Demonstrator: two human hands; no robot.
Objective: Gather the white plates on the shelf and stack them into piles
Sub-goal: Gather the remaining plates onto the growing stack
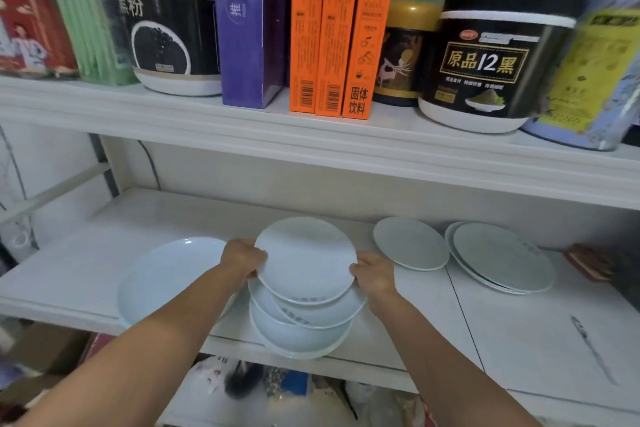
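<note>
Grip is two-handed: left hand and right hand are pinching opposite rims of the top plate, probably to keep it level while lining it up over the messy pile, which is overhanging the shelf edge. Just left, the big plate is sitting alone; the single plate and the pair are waiting further right.

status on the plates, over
Left hand and right hand grip top plate by its rim. It's over the middle pile, skewed, at shelf front edge. Big plate, loose plate, right pile not yet gathered.
</note>
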